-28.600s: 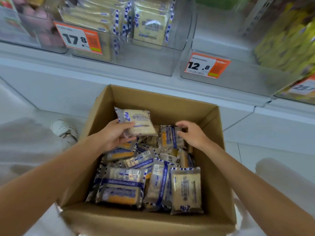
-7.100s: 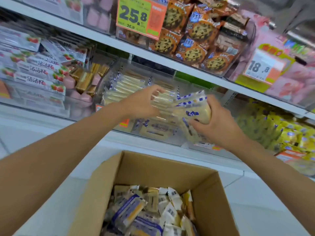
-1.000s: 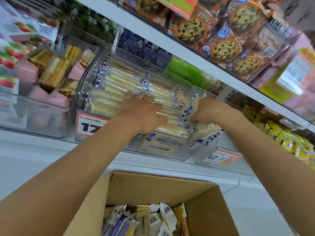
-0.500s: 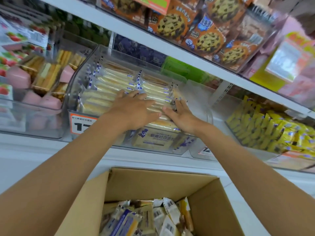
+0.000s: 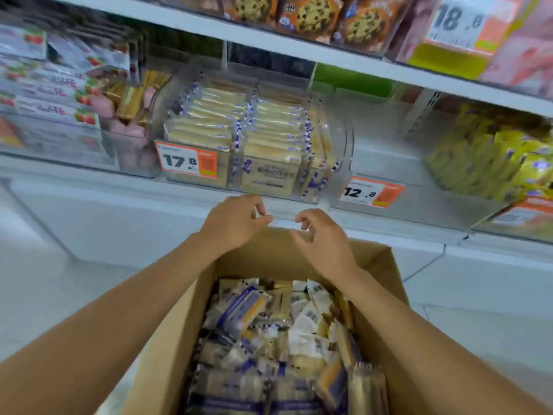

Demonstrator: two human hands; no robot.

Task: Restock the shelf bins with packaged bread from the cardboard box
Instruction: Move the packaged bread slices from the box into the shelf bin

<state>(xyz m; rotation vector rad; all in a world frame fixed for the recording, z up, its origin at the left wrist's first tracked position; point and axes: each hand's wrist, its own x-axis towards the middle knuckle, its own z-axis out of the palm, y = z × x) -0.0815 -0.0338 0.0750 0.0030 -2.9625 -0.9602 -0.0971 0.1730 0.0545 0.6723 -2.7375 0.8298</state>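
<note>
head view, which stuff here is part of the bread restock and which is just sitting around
Job: cardboard box; packaged bread in it; clear bin tagged 17.8; bread rows in that bin; left hand and right hand, both holding nothing.
Just there: cookie packs on the upper shelf; yellow packs to the right; strawberry packs to the left.

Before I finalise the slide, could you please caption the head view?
Empty left hand and right hand hover over the cardboard box of packaged bread, below the full shelf bin.
</note>
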